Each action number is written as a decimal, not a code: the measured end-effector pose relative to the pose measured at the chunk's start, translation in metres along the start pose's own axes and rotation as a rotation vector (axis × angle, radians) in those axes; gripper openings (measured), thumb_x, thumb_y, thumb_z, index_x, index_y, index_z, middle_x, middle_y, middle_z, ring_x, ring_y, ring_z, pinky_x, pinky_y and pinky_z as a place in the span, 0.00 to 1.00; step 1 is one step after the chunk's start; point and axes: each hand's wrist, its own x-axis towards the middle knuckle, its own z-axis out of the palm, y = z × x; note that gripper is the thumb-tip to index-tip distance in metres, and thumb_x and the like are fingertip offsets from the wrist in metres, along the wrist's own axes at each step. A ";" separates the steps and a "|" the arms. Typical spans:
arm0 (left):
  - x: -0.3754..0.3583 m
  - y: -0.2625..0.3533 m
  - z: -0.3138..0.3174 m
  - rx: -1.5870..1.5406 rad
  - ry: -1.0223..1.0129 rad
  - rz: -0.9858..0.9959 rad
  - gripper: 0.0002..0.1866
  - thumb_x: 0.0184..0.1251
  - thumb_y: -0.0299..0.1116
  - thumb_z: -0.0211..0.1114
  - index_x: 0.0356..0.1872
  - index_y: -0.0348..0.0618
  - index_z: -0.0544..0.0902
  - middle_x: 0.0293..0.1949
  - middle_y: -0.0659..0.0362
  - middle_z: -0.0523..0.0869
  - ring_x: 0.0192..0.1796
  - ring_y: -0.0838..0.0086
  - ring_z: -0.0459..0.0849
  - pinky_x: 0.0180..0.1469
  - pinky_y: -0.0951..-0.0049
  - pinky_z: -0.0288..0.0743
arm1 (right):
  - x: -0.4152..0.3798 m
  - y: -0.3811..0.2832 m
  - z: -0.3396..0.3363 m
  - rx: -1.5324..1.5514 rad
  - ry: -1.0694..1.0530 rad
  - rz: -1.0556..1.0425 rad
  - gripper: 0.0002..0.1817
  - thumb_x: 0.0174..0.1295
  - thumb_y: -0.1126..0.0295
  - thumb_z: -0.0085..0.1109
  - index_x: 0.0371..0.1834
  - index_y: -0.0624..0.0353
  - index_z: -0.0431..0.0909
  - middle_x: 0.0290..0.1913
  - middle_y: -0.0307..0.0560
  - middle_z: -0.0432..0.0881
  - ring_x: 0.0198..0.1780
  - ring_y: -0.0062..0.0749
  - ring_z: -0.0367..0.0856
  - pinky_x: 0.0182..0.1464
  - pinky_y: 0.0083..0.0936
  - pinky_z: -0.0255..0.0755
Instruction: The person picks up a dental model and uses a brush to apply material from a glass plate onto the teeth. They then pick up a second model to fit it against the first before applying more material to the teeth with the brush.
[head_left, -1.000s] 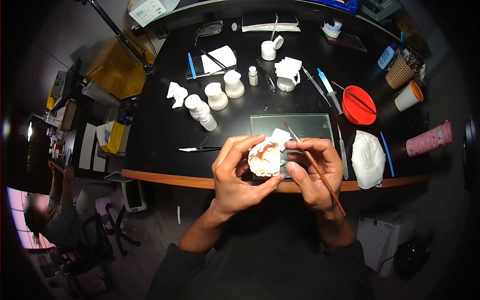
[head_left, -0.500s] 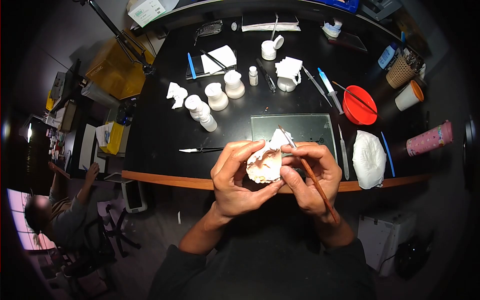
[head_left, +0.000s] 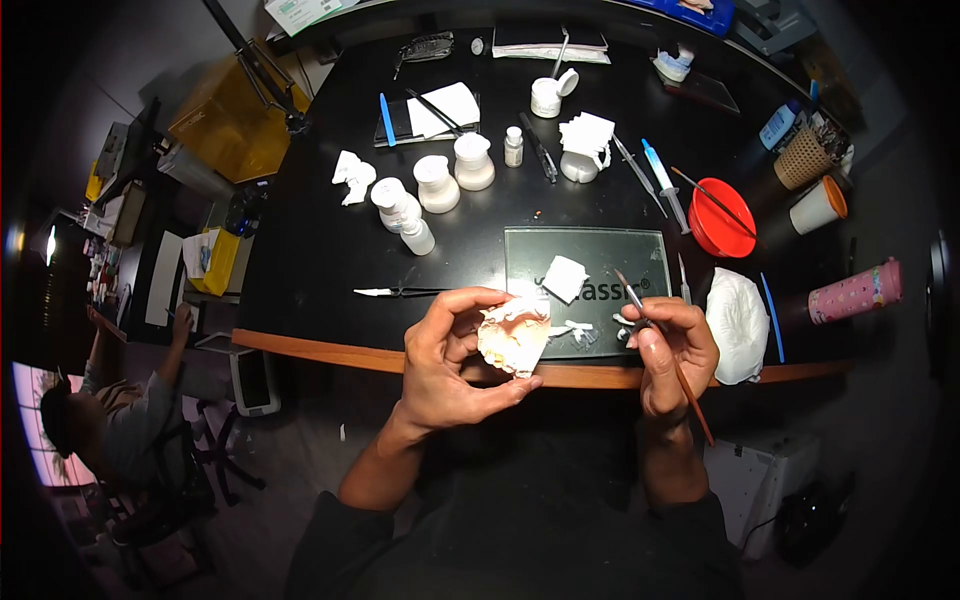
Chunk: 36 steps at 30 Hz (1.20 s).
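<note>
My left hand (head_left: 438, 352) grips a pale plaster dental cast (head_left: 512, 345) between thumb and fingers, its hollow side towards me, at the table's front edge. In my right hand (head_left: 676, 345) is a thin brush (head_left: 690, 392) with a reddish-brown handle, pinched with its tip pointing up and left. The brush stands apart from the cast. Behind and between the hands lies a glass slab (head_left: 600, 247) with dark lettering. On it are a white square pad (head_left: 566, 279) and several white smears (head_left: 575, 333). My right fingers partly hide the slab's right side.
White jars (head_left: 437, 185) stand at the left middle, with a black-handled knife (head_left: 400, 292) nearer. To the right are a red bowl (head_left: 722, 230), a syringe (head_left: 665, 185), a white crumpled wad (head_left: 738, 325) and a pink bottle (head_left: 855, 291). Another person (head_left: 120, 430) sits far left.
My hands have moved apart. The right one has drawn the brush away to the right, while the left has shifted slightly left with the cast. More of the glass slab and pad now shows.
</note>
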 end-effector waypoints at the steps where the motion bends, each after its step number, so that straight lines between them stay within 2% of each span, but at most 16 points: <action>1: 0.002 0.000 -0.003 -0.035 -0.017 0.004 0.40 0.48 0.18 0.86 0.64 0.28 0.75 0.61 0.48 0.81 0.61 0.68 0.87 0.63 0.72 0.86 | 0.002 0.006 -0.002 -0.044 -0.033 -0.073 0.11 0.63 0.82 0.59 0.49 0.68 0.81 0.43 0.54 0.87 0.49 0.32 0.85 0.52 0.26 0.77; 3: 0.007 0.002 -0.011 -0.074 -0.086 -0.037 0.41 0.46 0.17 0.86 0.63 0.29 0.74 0.62 0.46 0.82 0.63 0.67 0.86 0.64 0.70 0.86 | 0.007 0.016 -0.009 -0.131 -0.101 -0.219 0.09 0.61 0.82 0.61 0.45 0.67 0.81 0.41 0.53 0.87 0.46 0.33 0.83 0.52 0.27 0.76; 5: 0.012 0.006 -0.027 -0.081 -0.187 -0.126 0.42 0.43 0.13 0.86 0.63 0.32 0.72 0.63 0.43 0.81 0.66 0.64 0.85 0.65 0.67 0.85 | 0.011 0.014 -0.006 -0.234 -0.100 -0.315 0.09 0.57 0.81 0.64 0.41 0.64 0.81 0.33 0.48 0.87 0.42 0.34 0.79 0.47 0.27 0.74; 7: 0.023 0.009 -0.044 -0.076 -0.290 -0.155 0.42 0.42 0.15 0.87 0.63 0.31 0.74 0.63 0.44 0.83 0.65 0.66 0.85 0.68 0.65 0.81 | 0.006 0.016 -0.009 -0.354 -0.096 -0.357 0.09 0.55 0.79 0.66 0.39 0.61 0.82 0.30 0.43 0.87 0.40 0.33 0.75 0.46 0.28 0.71; 8: 0.031 0.011 -0.052 -0.064 -0.331 -0.142 0.41 0.44 0.17 0.87 0.63 0.30 0.76 0.61 0.48 0.84 0.63 0.70 0.86 0.66 0.69 0.83 | 0.006 0.017 -0.009 -0.436 -0.099 -0.431 0.09 0.52 0.78 0.66 0.37 0.59 0.82 0.28 0.40 0.87 0.37 0.32 0.73 0.46 0.30 0.68; 9: 0.042 0.013 -0.058 -0.056 -0.376 -0.130 0.40 0.45 0.20 0.88 0.62 0.29 0.78 0.59 0.51 0.85 0.60 0.73 0.87 0.64 0.73 0.84 | 0.006 0.015 -0.009 -0.451 -0.101 -0.444 0.09 0.51 0.78 0.65 0.36 0.58 0.82 0.28 0.40 0.87 0.37 0.33 0.72 0.47 0.30 0.68; 13: 0.090 0.019 -0.074 0.011 -0.534 -0.205 0.39 0.43 0.22 0.88 0.61 0.32 0.79 0.55 0.56 0.87 0.57 0.77 0.87 0.59 0.74 0.85 | -0.001 0.013 -0.011 -0.515 -0.068 -0.448 0.05 0.48 0.76 0.65 0.30 0.58 0.81 0.26 0.39 0.86 0.36 0.34 0.72 0.48 0.31 0.68; 14: 0.103 0.017 -0.074 0.033 -0.574 -0.172 0.39 0.43 0.21 0.87 0.61 0.33 0.80 0.54 0.56 0.87 0.55 0.77 0.88 0.57 0.75 0.85 | -0.003 0.015 -0.011 -0.524 -0.060 -0.447 0.05 0.48 0.75 0.65 0.29 0.58 0.81 0.26 0.39 0.86 0.36 0.34 0.72 0.48 0.31 0.68; 15: 0.115 0.016 -0.075 0.037 -0.608 -0.281 0.42 0.40 0.24 0.89 0.61 0.29 0.78 0.56 0.51 0.85 0.58 0.72 0.86 0.63 0.70 0.83 | -0.005 0.016 -0.011 -0.533 -0.054 -0.442 0.05 0.48 0.75 0.66 0.29 0.58 0.81 0.26 0.39 0.85 0.35 0.34 0.71 0.48 0.32 0.68; 17: 0.132 0.014 -0.071 0.035 -0.646 -0.344 0.42 0.39 0.23 0.87 0.61 0.28 0.78 0.55 0.51 0.85 0.56 0.74 0.87 0.58 0.73 0.85 | -0.009 0.017 -0.009 -0.552 -0.048 -0.420 0.04 0.47 0.74 0.65 0.27 0.58 0.81 0.24 0.39 0.84 0.36 0.34 0.71 0.49 0.32 0.68; 18: 0.137 0.011 -0.068 0.009 -0.626 -0.326 0.42 0.38 0.23 0.86 0.61 0.27 0.78 0.54 0.52 0.85 0.54 0.75 0.87 0.56 0.75 0.85 | -0.010 0.018 -0.009 -0.555 -0.047 -0.416 0.04 0.46 0.74 0.65 0.27 0.58 0.81 0.23 0.39 0.83 0.36 0.34 0.71 0.49 0.33 0.69; 26: 0.127 -0.014 -0.065 -0.126 -0.656 -0.342 0.42 0.37 0.25 0.85 0.61 0.27 0.78 0.58 0.50 0.83 0.60 0.71 0.84 0.66 0.70 0.79 | -0.014 0.018 -0.012 -0.579 -0.038 -0.378 0.04 0.44 0.76 0.61 0.24 0.58 0.78 0.19 0.40 0.79 0.39 0.35 0.72 0.52 0.35 0.69; 30: 0.118 -0.012 -0.065 -0.123 -0.632 -0.328 0.41 0.37 0.25 0.86 0.59 0.27 0.78 0.56 0.51 0.80 0.58 0.72 0.83 0.62 0.72 0.79 | -0.017 0.010 -0.022 -0.604 -0.044 -0.359 0.03 0.45 0.76 0.60 0.24 0.58 0.77 0.19 0.40 0.79 0.38 0.34 0.70 0.52 0.35 0.69; 31: 0.118 -0.020 -0.067 -0.150 -0.672 -0.185 0.40 0.43 0.20 0.84 0.62 0.27 0.76 0.54 0.52 0.85 0.55 0.75 0.87 0.58 0.75 0.87 | -0.018 0.010 -0.025 -0.613 -0.025 -0.358 0.03 0.45 0.76 0.61 0.24 0.58 0.77 0.19 0.39 0.79 0.38 0.34 0.70 0.52 0.34 0.69; 36: 0.115 -0.025 -0.064 -0.189 -0.584 -0.202 0.40 0.42 0.20 0.85 0.62 0.26 0.77 0.55 0.52 0.83 0.57 0.75 0.86 0.59 0.74 0.87 | -0.023 0.012 -0.035 -0.666 0.005 -0.349 0.04 0.45 0.76 0.62 0.25 0.58 0.77 0.19 0.39 0.78 0.37 0.33 0.71 0.49 0.32 0.69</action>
